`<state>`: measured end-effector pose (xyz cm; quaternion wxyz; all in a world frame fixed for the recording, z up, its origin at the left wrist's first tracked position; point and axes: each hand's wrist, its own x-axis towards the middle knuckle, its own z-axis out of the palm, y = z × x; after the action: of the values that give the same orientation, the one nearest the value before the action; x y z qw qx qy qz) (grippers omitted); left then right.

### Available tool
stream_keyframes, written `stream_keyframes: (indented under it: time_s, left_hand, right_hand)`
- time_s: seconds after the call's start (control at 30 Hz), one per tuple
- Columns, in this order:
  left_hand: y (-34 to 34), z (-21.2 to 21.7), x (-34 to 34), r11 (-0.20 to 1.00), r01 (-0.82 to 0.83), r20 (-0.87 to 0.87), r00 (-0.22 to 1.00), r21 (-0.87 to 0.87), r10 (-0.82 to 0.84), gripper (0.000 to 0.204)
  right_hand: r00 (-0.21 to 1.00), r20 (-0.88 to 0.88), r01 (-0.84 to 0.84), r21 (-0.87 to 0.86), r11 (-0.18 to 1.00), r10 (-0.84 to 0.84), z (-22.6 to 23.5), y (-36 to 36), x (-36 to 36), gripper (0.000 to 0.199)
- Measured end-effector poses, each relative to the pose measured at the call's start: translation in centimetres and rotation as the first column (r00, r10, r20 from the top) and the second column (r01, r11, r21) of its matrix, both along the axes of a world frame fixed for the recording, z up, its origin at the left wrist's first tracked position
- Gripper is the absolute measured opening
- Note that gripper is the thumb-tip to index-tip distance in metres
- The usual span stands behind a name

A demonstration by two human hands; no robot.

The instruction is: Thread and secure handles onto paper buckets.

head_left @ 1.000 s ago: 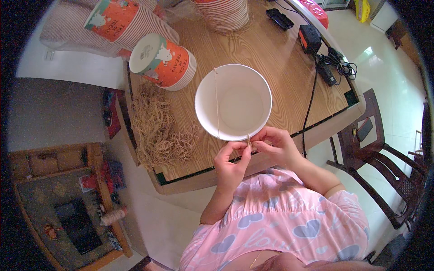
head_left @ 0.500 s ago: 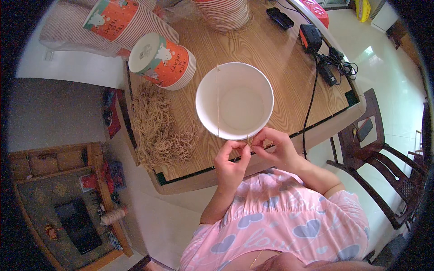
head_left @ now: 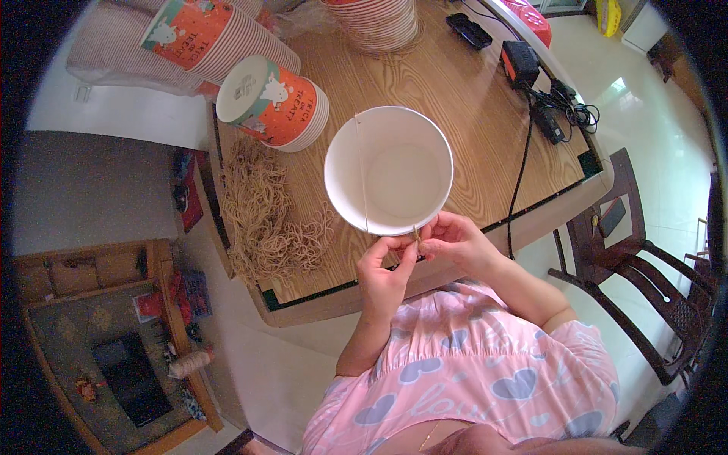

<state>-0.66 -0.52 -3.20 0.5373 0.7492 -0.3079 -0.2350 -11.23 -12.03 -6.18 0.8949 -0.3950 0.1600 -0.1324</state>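
A white paper bucket [head_left: 425, 167] stands with its open mouth facing up near the table's front edge. A thin tan string [head_left: 362, 171] crosses its mouth from the far rim to the near rim. At the near rim my left hand [head_left: 385, 262] pinches the string's end between thumb and forefinger. Against it, my right hand [head_left: 455, 241] is closed on the same bit of string, its fingertips meeting the left ones. A short piece of string stands up between them at the rim. Whether it is knotted I cannot make out.
Left of the bucket lies a heap of tan strings [head_left: 258, 220]. Behind it are stacked orange-and-green printed paper buckets [head_left: 284, 110], with another stack [head_left: 379, 26] at the back. A black adapter and cables [head_left: 550, 114] lie on the right. A dark wooden chair [head_left: 629, 258] stands beside the table.
The bucket has shifted slightly left. My right hand has come in closer, its fingers now nearer together at the string; my left hand stays almost in place.
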Motion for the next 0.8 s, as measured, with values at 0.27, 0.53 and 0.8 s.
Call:
stream_keyframes:
  time_s: [0.27, 0.53, 0.8]
  left_hand:
    - [-0.4, 0.6, -0.2, 0.999, -0.023, 0.019, 1.0, 0.028, 0.023, 0.007]
    - [-0.4, 0.6, -0.4, 1.0, -0.014, 0.029, 0.999, -0.012, 0.014, 0.006]
    - [-0.1, 0.4, 0.0, 0.998, 0.039, -0.102, 0.994, -0.057, -0.045, 0.008]
  right_hand:
    - [0.968, -0.009, 0.205, -0.555, 0.806, -0.252, 0.4, 0.6, -0.5, 0.011]
    - [0.996, -0.068, 0.057, -0.065, 0.996, -0.061, 0.0, -0.3, -0.6, 0.01]
    - [0.994, -0.043, -0.084, 0.318, 0.944, 0.103, -0.1, -0.7, -0.2, 0.011]
